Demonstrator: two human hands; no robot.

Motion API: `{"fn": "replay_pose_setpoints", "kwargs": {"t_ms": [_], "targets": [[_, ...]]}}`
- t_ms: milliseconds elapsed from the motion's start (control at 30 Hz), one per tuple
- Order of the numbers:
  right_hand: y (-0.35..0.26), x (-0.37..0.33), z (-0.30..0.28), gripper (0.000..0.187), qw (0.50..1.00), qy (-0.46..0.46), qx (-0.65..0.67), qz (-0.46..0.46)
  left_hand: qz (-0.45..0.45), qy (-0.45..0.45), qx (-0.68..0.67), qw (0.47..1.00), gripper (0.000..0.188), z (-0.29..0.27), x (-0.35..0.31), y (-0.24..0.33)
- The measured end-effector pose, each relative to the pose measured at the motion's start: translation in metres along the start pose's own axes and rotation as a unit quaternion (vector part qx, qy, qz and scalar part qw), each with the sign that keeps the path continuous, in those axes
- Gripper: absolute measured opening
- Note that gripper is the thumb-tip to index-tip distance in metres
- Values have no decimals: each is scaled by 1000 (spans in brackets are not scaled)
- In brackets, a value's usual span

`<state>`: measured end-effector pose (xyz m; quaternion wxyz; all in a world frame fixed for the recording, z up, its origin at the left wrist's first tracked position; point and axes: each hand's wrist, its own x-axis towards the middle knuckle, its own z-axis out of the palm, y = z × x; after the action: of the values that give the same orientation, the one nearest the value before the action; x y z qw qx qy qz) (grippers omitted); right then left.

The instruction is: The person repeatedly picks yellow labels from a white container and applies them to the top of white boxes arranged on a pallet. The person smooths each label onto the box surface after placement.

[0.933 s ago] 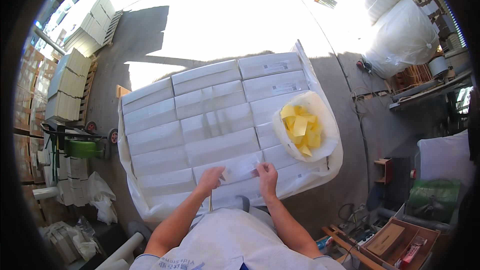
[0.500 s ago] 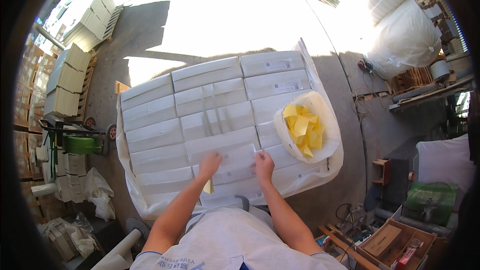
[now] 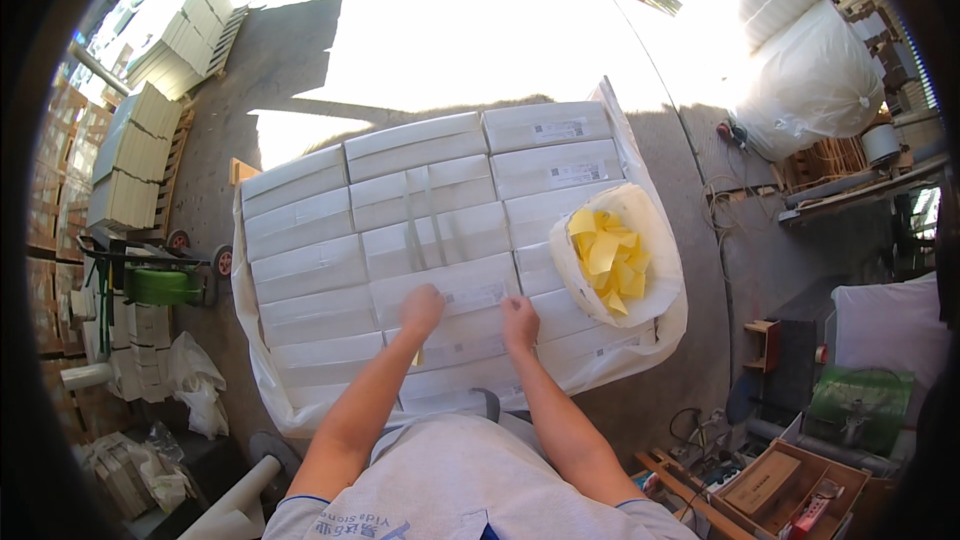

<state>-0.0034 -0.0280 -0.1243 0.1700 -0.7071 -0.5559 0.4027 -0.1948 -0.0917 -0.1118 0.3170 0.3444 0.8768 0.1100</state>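
Observation:
On a middle box [image 3: 440, 285] of the near rows lies a white printed label [image 3: 475, 296], between my two hands. My left hand [image 3: 422, 310] is closed at the label's left end. A slip of yellow paper [image 3: 417, 356] shows below this hand and seems held in it. My right hand [image 3: 520, 324] is pinched at the label's right end; its fingertips are partly hidden. To the right, a white tub [image 3: 663, 275] full of yellow paper pieces [image 3: 608, 255] stands on the boxes. Two grey straps [image 3: 422, 215] lie across the boxes beyond my left hand.
White plastic wrap [image 3: 250, 360] edges the stack of boxes. A green-and-black wheeled machine [image 3: 165, 287] stands at left, near stacked pale slabs [image 3: 135, 155]. At lower right is a wooden box [image 3: 800, 490] with tools. A large plastic-wrapped bundle [image 3: 810, 80] sits at far right.
My left hand has moved slightly away from me, with the yellow slip following. My right hand has shifted slightly left. The label now shows flat between them.

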Motion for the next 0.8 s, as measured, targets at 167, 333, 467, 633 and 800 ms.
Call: {"fn": "replay_pose_setpoints", "kwargs": {"t_ms": [167, 333, 467, 633, 800], "targets": [[-10, -3, 0, 30, 998, 8, -67, -3, 5, -10, 22, 1000, 25, -3, -1, 3], [-16, -2, 1, 27, 991, 23, -129, 5, -7, -14, 23, 1000, 25, -3, -1, 4], [-15, 5, -1, 29, 990, 1, -140, 28, -14, -17, 25, 999, 26, -5, -2, 3], [-18, 16, -4, 23, 984, -122, 120, 45, -16, -19, 7, 1000, 26, -2, -1, -2], [-26, 15, 30, 21, 875, -288, 353, 160, -31, -9, -14, 999, 29, 3, 1, -11]]}}
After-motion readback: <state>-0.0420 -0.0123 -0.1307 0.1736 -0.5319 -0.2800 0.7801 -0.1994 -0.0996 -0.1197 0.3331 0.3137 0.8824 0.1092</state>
